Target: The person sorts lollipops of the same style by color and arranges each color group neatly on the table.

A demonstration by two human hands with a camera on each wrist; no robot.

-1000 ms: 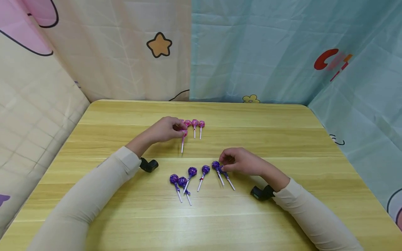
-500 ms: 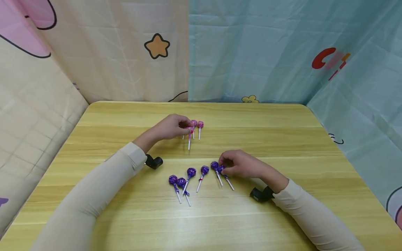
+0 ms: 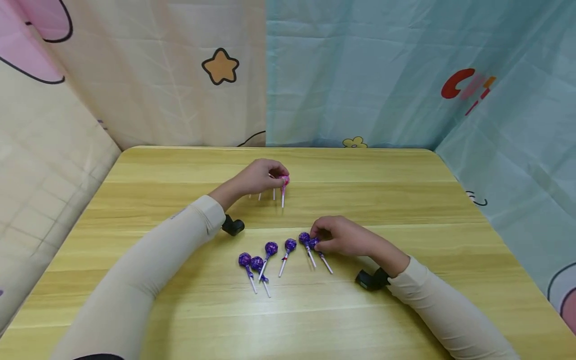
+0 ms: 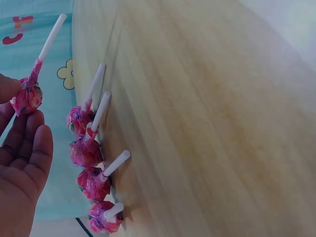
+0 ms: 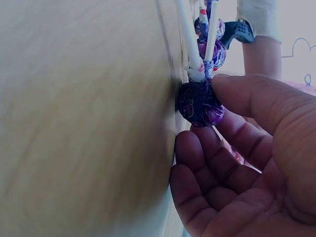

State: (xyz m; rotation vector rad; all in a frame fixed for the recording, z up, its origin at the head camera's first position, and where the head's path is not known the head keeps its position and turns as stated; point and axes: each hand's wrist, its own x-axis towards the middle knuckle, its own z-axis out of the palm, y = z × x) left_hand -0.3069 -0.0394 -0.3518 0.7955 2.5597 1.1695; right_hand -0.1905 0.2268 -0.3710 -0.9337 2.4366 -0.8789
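My left hand (image 3: 261, 178) pinches a pink-wrapped lollipop (image 4: 27, 98) by its candy ball, raised off the table near the back. Under and beside that hand, several more pink lollipops (image 4: 85, 151) lie in a row, their sticks toward me; the head view mostly hides their balls. Farther forward, my right hand (image 3: 345, 237) holds the ball of a purple lollipop (image 5: 201, 106) between thumb and fingers, low at the tabletop. Just left of it lies another purple lollipop (image 3: 304, 238). More purple lollipops (image 3: 290, 245) extend leftward, with two sticks crossing in the left group.
The pale wooden table (image 3: 288, 330) carries everything. Printed curtains (image 3: 342, 75) stand along its back and sides. A black wrist camera (image 3: 233, 226) sits under my left wrist, another black wrist camera (image 3: 372, 280) under my right.
My left hand has moved to the right along the back with its pink lollipop, passing over the row. The right hand stays at the same purple lollipop. The head view has shifted slightly.
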